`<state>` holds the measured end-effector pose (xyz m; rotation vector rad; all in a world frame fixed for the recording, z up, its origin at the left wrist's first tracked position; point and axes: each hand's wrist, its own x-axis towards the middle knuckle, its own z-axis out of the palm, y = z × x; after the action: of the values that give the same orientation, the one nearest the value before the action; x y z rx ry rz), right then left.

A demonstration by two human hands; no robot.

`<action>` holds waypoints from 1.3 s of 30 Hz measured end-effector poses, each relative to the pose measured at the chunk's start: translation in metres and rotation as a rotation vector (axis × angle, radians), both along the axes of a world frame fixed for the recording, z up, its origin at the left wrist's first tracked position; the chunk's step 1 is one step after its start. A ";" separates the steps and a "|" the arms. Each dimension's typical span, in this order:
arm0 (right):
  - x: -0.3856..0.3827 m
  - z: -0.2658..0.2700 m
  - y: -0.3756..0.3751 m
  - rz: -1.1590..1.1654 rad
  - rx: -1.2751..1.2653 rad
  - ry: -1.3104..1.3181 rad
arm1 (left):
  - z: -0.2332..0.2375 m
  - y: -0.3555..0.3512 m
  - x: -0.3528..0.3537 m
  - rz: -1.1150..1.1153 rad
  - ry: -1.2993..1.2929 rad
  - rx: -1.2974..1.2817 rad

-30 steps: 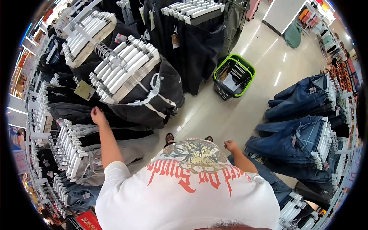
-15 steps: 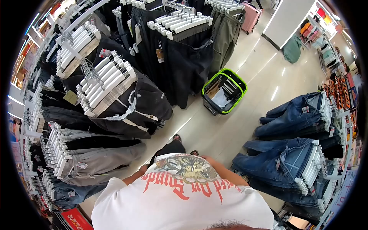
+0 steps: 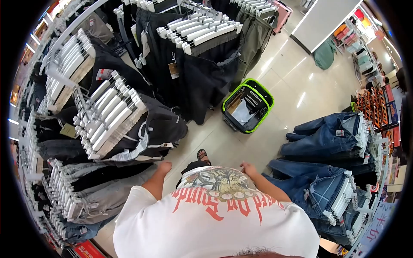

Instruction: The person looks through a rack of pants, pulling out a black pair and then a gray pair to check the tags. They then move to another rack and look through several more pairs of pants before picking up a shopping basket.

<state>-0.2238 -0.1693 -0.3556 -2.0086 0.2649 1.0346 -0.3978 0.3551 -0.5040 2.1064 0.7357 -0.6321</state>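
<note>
My left hand point(image 3: 164, 167) hangs beside my body with its fingers curled and nothing in it, close to the grey trousers point(image 3: 103, 195) on the low rack. My right hand point(image 3: 248, 168) hangs on the other side, loosely closed and empty, near the hanging blue jeans point(image 3: 320, 139). Black trousers on white hangers point(image 3: 112, 117) fill the rack to my left. A green and black shopping basket point(image 3: 247, 105) stands on the floor ahead with something white inside.
Racks of dark trousers point(image 3: 193, 64) curve along the left and top. Jeans racks point(image 3: 331, 189) line the right. A shiny tiled aisle point(image 3: 292, 77) runs between them toward a white pillar point(image 3: 320, 17). A pink suitcase point(image 3: 279, 10) stands at the top.
One second ago my left hand was up at the black trousers on the rack. It has dropped to my side. I have stepped forward toward the basket.
</note>
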 end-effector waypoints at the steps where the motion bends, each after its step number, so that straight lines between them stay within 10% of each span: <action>1: 0.006 -0.015 -0.015 -0.035 -0.063 -0.031 | 0.015 -0.012 0.026 0.186 0.060 -0.081; 8: 0.030 -0.022 0.003 0.022 -0.361 -0.280 | 0.059 -0.047 0.077 0.496 -0.158 -0.357; 14: 0.140 0.020 0.097 0.079 -0.163 -0.518 | 0.020 -0.044 -0.034 0.714 0.057 -0.425; 16: 0.196 0.037 0.128 0.099 -0.146 -0.716 | 0.007 -0.033 -0.077 -0.089 0.009 -0.138; 18: 0.245 0.032 0.153 -0.002 -0.057 -0.941 | 0.006 -0.040 -0.122 -0.347 0.273 0.025; 20: 0.281 0.096 0.187 -0.002 0.114 -0.914 | 0.025 -0.030 -0.139 -1.055 -0.154 0.243; 25: 0.338 0.126 0.236 -0.015 0.388 -0.756 | 0.017 -0.108 -0.163 -0.353 0.458 0.306; 26: 0.357 0.124 0.247 -0.021 0.435 -0.795 | 0.061 -0.120 -0.147 0.066 0.004 0.055; 31: 0.401 0.109 0.266 0.147 0.606 -0.816 | 0.098 -0.202 -0.071 0.837 0.039 -0.153; 36: 0.421 0.159 0.273 0.060 0.830 -0.543 | 0.104 -0.254 -0.023 0.884 0.083 -0.079; 39: 0.449 0.176 0.267 0.238 0.520 -0.753 | 0.127 -0.268 0.004 0.955 0.025 -0.088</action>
<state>0.2250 0.0976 -0.1801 -1.8109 -0.5956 0.3566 -0.3943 0.0870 -0.3774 1.4141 1.5344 -0.1461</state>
